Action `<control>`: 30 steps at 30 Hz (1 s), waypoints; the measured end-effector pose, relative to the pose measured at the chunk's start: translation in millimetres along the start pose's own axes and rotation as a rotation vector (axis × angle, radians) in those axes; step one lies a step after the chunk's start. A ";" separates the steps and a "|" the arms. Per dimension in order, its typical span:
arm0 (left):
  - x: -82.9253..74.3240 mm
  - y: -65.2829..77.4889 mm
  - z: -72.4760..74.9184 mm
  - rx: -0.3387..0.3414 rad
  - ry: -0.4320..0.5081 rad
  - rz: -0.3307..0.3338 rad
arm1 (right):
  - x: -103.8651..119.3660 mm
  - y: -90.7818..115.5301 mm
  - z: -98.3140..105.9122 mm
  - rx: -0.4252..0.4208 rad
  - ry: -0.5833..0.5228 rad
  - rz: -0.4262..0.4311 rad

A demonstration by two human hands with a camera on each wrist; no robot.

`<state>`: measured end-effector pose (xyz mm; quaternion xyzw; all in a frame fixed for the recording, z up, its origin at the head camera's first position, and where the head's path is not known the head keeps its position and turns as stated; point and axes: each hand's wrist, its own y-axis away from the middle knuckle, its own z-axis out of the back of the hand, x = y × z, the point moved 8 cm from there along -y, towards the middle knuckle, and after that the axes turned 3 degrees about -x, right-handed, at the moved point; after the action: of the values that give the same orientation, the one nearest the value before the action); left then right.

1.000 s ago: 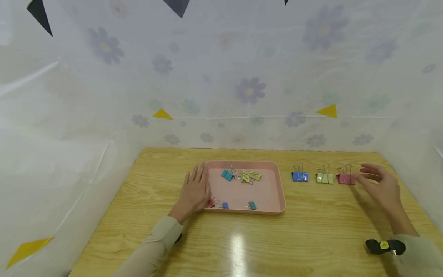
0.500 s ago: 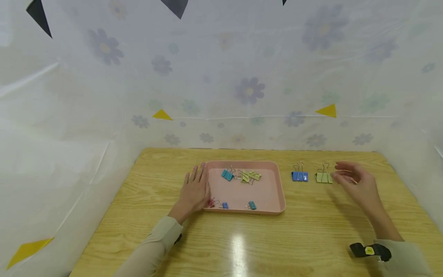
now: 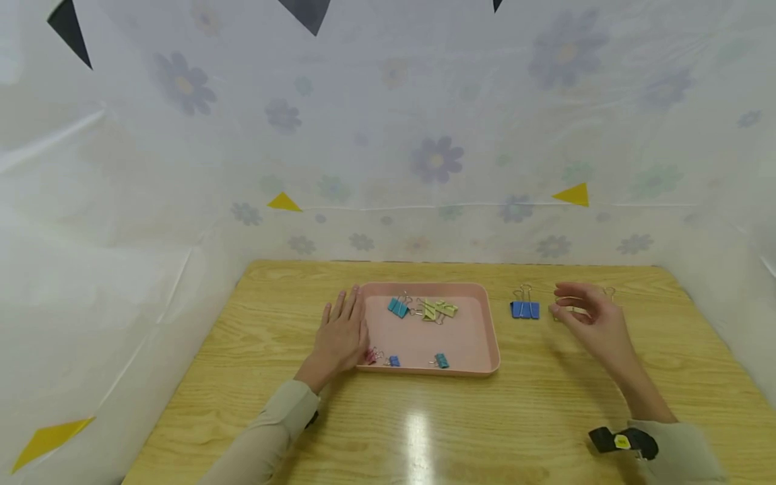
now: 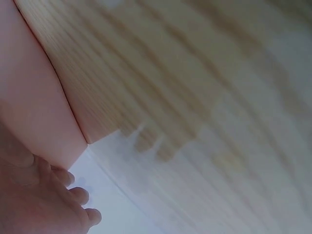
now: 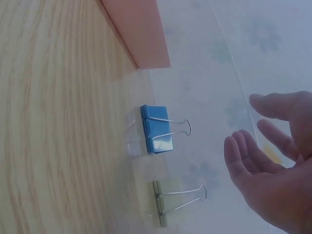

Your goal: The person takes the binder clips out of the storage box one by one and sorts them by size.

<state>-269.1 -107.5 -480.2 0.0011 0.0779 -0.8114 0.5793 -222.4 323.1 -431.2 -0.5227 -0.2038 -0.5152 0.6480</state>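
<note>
My left hand (image 3: 341,335) rests with straight fingers along the left side of a pink tray (image 3: 418,340). Free of any object, my right hand (image 3: 597,327) hovers with loosely bent fingers in front of a row of large binder clips. At the row's left end, a blue binder clip (image 3: 525,310) stands on the table with its wire handles up. Beside it, the pale yellow binder clip (image 5: 170,197) shows in the right wrist view, apart from the fingers. In the head view that hand mostly covers it, and hides the red clip except for a wire handle (image 3: 609,293).
Inside the tray lie a teal clip (image 3: 398,308), yellow clips (image 3: 429,310), small pink clips (image 3: 372,355), a small blue clip (image 3: 394,361) and a small teal one (image 3: 441,360). A flower-patterned curtain (image 3: 436,162) hangs behind the wooden table (image 3: 364,431).
My right hand has moved left along the row, from beside the red clip past the yellow one towards the blue one. The left hand and tray have stayed put.
</note>
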 end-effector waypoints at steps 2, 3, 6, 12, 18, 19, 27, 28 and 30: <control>-0.1 -0.3 -0.3 0.001 -0.005 -0.001 | 3.5 -0.6 -5.7 0.014 -0.015 0.001; -0.2 -0.3 -0.4 0.000 -0.005 -0.003 | 5.3 -1.0 -8.4 0.021 -0.021 0.002; -0.1 -0.4 -1.2 0.003 -0.006 -0.006 | 10.6 -2.0 -17.8 0.048 -0.040 0.009; 1.0 -0.2 -3.9 0.017 -0.019 -0.004 | 19.2 -4.6 -39.5 0.079 -0.057 0.035; 0.0 -0.6 -4.2 0.018 -0.014 -0.009 | 22.2 -7.7 -67.5 0.136 -0.104 0.018; -0.1 -0.5 -4.2 0.020 -0.014 -0.009 | 23.1 -8.5 -72.3 0.144 -0.104 0.019; 0.4 -0.9 -3.6 0.015 -0.002 -0.009 | 26.0 -15.1 -109.0 0.209 -0.128 0.041; 0.4 -0.6 -3.5 0.018 -0.002 -0.008 | 25.6 -15.5 -113.8 0.223 -0.129 0.035; -0.2 -0.5 -1.9 0.014 0.007 -0.011 | 25.8 -17.0 -122.9 0.243 -0.131 0.026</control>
<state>-269.7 -106.9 -482.0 0.0075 0.0739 -0.8151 0.5745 -261.1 203.7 -448.1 -0.4754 -0.2996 -0.4429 0.6986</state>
